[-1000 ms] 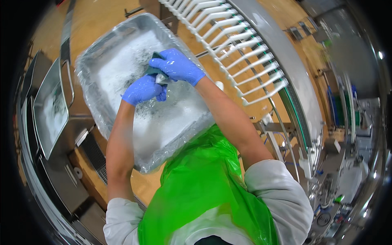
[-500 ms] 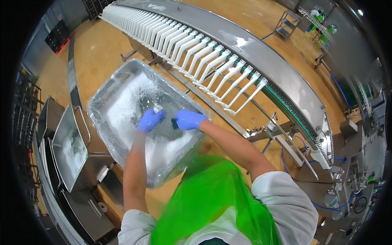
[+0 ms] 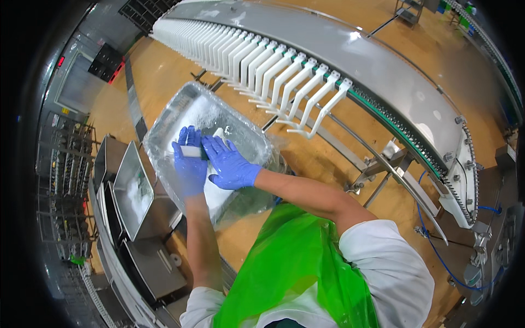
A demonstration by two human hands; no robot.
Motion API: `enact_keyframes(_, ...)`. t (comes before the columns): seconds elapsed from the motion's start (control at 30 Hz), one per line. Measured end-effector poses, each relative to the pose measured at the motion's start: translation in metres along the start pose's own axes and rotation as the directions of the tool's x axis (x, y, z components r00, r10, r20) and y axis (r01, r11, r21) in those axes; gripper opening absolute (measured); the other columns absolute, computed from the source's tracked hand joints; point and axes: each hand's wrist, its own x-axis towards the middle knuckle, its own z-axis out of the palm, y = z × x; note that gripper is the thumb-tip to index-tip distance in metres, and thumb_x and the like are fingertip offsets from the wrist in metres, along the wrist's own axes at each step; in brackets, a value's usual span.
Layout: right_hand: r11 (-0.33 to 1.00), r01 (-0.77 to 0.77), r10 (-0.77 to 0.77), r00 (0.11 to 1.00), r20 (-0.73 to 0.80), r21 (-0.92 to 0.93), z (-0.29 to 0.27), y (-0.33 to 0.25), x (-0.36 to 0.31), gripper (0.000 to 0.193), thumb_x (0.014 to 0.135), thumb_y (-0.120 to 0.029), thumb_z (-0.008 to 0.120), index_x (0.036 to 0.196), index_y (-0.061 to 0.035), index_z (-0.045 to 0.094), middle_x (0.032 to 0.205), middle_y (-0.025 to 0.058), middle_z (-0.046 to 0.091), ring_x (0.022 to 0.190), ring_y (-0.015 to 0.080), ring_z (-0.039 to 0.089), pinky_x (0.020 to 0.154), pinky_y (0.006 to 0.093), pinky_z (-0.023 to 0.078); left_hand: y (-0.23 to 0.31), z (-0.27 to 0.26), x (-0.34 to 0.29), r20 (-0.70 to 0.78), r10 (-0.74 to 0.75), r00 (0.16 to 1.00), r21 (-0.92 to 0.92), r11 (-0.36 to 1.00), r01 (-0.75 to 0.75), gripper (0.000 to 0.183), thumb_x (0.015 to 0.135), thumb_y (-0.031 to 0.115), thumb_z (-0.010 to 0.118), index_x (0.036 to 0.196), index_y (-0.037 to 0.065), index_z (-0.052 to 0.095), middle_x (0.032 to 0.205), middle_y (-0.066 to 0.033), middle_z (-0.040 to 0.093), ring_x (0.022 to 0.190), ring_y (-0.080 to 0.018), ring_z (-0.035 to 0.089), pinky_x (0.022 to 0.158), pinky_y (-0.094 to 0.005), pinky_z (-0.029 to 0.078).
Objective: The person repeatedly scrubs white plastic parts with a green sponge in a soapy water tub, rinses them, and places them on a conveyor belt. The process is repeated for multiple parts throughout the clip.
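Note:
Both my hands wear blue gloves above a plastic-lined tub [image 3: 155, 146] of sudsy water. My left hand [image 3: 190, 174] has its palm up, with a small white block [image 3: 191, 151] lying across it and the fingertips rising beyond. My right hand [image 3: 232, 165] is stretched nearly flat, its fingertips over a dark green scouring pad [image 3: 204, 154] at the block's right end. Most of the pad is hidden under those fingers. Another white piece [image 3: 219, 133] shows in the tub just beyond my right fingers; its kind is unclear.
A conveyor [image 3: 377, 65] curves along the far and right side, with a row of white bent arms [image 3: 322, 109] jutting toward the tub. At left stands a metal bin [image 3: 134, 191] holding foam. A blue hose [image 3: 432, 246] hangs at the right over the tan floor.
My hands have come together from apart, bringing the pad against the white block. My left palm has turned up and my right fingers have straightened. The view has shifted.

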Motion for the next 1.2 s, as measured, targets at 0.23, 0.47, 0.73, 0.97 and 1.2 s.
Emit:
enact_keyframes(0.23,0.995,-0.043,0.056,0.988,0.141,-0.094,-0.015,0.047,-0.011,0.021,0.074,-0.022,0.061,0.084,-0.0088,0.073,0.085,0.0143,0.071,0.083,0.0316,0.069,0.070,0.0462,0.053,-0.009,0.062,-0.049,-0.277,-0.005,0.961,0.299,0.950,0.091,0.032,0.096,0.039,0.056,0.081,0.011,0.053,0.066,-0.0009,0.049,0.065,-0.0175,0.054,0.084,-0.0444,0.051)
enact_keyframes(0.47,0.976,-0.091,0.132,0.969,0.207,-0.197,-0.013,0.028,-0.056,0.021,0.070,-0.029,0.065,0.084,-0.0168,0.076,0.079,0.0078,0.071,0.075,0.0248,0.068,0.064,0.0392,0.053,0.007,-0.007,-0.082,-0.306,0.129,0.943,0.872,0.436,0.224,0.042,0.098,0.039,0.048,0.096,-0.001,0.061,0.099,-0.0155,0.067,0.090,-0.0204,0.062,0.091,-0.0358,0.044)
enact_keyframes(0.73,0.930,-0.192,0.217,0.975,0.046,-0.315,0.023,0.035,-0.026,0.029,0.065,-0.034,0.068,0.086,-0.0163,0.076,0.079,0.0078,0.071,0.081,0.0281,0.069,0.065,0.0480,0.049,-0.009,-0.075,-0.106,-0.266,-0.439,0.858,0.833,0.343,0.434,0.059,0.099,0.043,0.043,0.136,-0.003,0.047,0.133,-0.0128,0.055,0.123,-0.0236,0.049,0.107,-0.0372,0.033)
enact_keyframes(0.97,0.903,-0.212,0.241,0.970,0.034,-0.374,0.018,0.008,-0.072,0.026,0.069,-0.026,0.063,0.087,-0.0145,0.076,0.084,0.0079,0.072,0.080,0.0263,0.069,0.064,0.0436,0.050,-0.006,-0.067,-0.136,-0.373,-0.560,0.740,0.857,0.097,0.505,0.066,0.100,0.046,0.043,0.144,-0.003,0.036,0.146,-0.0056,0.040,0.130,-0.0189,0.040,0.109,-0.0316,0.031)
enact_keyframes(1.2,0.886,-0.213,0.235,0.972,0.001,-0.413,0.008,-0.013,-0.106,0.024,0.069,-0.029,0.060,0.077,-0.0121,0.075,0.078,0.0114,0.071,0.073,0.0291,0.068,0.060,0.0439,0.051,0.001,0.006,-0.190,-0.100,-0.542,0.834,0.913,-0.383,-0.139,0.062,0.103,0.044,0.029,0.140,-0.004,0.039,0.137,-0.0241,0.047,0.126,-0.0277,0.047,0.104,-0.0361,0.036)
